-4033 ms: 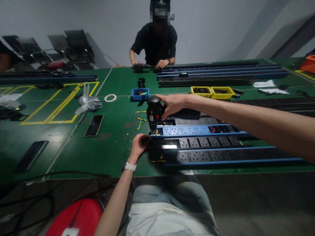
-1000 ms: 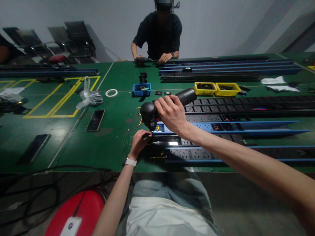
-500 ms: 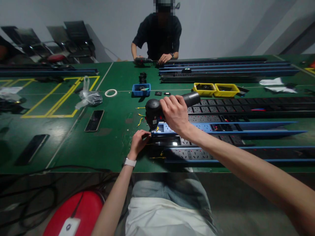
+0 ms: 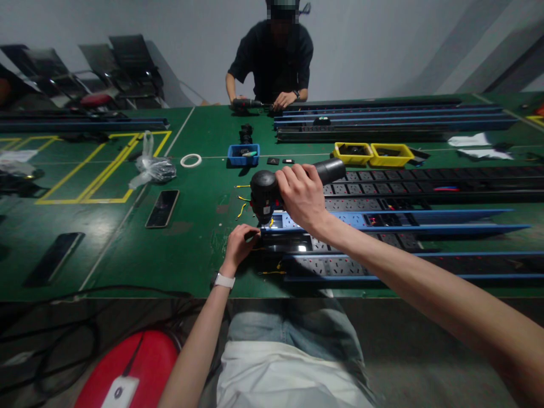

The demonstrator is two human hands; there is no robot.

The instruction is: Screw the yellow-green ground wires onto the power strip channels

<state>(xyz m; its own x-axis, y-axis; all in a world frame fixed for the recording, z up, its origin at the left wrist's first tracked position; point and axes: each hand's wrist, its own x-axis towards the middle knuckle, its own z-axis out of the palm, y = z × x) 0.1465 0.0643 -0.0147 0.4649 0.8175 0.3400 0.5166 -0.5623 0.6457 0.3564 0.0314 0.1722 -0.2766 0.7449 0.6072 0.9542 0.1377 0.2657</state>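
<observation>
My right hand is wrapped round the handle of a black cordless screwdriver, whose nose points down. Its tip is over the left end of a blue power strip housing with a row of sockets in it. At that same end, my left hand closes thumb and fingers on the housing's edge, just below the tool's tip. Any screw there is too small to make out. Yellow-green wires with ring ends stick out to the left of the strips.
More socket strips lie behind and in front. Yellow bins, a blue bin, a tape roll, a plastic bag and phones are on the green table. Across it, a person works with a tool. A red stool stands below.
</observation>
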